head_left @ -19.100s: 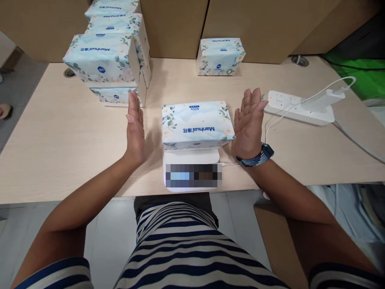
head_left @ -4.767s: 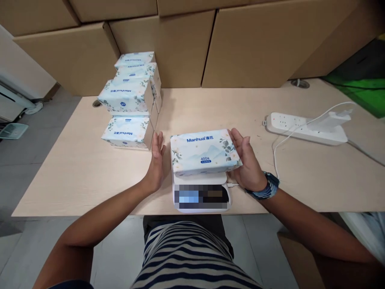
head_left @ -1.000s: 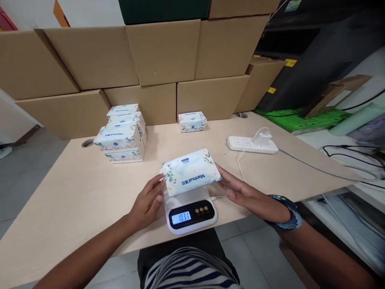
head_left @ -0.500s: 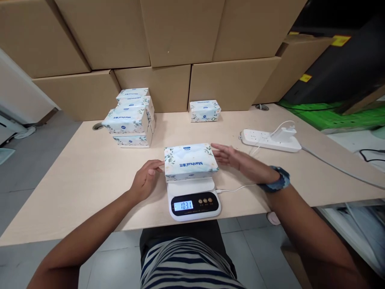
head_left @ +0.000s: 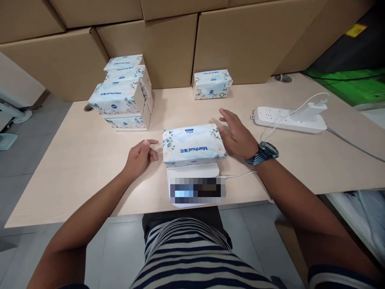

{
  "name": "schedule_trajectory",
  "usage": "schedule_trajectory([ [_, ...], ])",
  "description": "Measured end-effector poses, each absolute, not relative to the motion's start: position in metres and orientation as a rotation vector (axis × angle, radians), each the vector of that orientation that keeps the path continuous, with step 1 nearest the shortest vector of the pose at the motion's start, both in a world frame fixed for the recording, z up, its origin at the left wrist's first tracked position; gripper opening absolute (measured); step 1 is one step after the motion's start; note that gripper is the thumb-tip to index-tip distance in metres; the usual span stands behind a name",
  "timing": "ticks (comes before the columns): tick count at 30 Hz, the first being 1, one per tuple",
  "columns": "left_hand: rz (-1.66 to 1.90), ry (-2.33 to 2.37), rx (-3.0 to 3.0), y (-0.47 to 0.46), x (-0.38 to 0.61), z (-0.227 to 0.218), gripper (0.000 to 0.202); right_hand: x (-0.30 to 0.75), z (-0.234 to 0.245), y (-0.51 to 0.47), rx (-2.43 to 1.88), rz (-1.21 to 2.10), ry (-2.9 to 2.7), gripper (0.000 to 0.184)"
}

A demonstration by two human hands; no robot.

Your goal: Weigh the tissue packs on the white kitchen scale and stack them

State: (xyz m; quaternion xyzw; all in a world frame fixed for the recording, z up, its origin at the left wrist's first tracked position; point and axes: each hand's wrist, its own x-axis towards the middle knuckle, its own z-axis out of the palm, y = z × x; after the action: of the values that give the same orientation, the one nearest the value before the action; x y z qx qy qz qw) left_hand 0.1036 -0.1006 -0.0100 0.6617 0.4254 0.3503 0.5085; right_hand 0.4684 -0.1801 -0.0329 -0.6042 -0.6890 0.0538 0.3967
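Note:
A pale blue floral tissue pack [head_left: 192, 144] lies on a white kitchen scale [head_left: 195, 185] near the front edge of the wooden table [head_left: 75, 160]. My left hand [head_left: 138, 155] rests just left of the pack, fingers loosely curled with the index finger out, holding nothing. My right hand [head_left: 237, 134] hovers at the pack's right end with fingers spread and open, close to it. A watch sits on that wrist.
A stack of several tissue packs [head_left: 122, 96] stands at the back left. One single pack [head_left: 212, 83] sits against the cardboard boxes [head_left: 168, 44] behind the table. A white power strip [head_left: 290, 120] with a charger and cables lies at the right.
Both hands have drawn a little away from the pack, which stays on the scale. The camera has tilted down and closer.

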Motion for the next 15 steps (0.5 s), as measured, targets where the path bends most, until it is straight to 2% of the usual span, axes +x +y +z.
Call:
schedule_trajectory([
  [4,0.832,0.967,1.547,-0.099,0.102,-0.010,0.066,0.473,-0.032,-0.176,-1.567,0.123,-1.739,0.074],
  [8,0.831,0.927,1.531,-0.097,0.098,-0.017,0.083,0.473,-0.031,-0.177,-1.618,0.167,-1.752,0.076],
  [11,0.824,0.918,1.556,-0.092,0.096,-0.024,0.088,0.471,-0.027,-0.177,-1.652,0.244,-1.742,0.078],
  [13,0.817,0.904,1.578,-0.088,0.096,-0.027,0.088,0.470,-0.025,-0.175,-1.665,0.325,-1.696,0.082],
  [15,0.855,0.898,1.636,-0.090,0.096,-0.026,0.085,0.468,-0.020,-0.175,-1.659,0.427,-1.587,0.094],
])
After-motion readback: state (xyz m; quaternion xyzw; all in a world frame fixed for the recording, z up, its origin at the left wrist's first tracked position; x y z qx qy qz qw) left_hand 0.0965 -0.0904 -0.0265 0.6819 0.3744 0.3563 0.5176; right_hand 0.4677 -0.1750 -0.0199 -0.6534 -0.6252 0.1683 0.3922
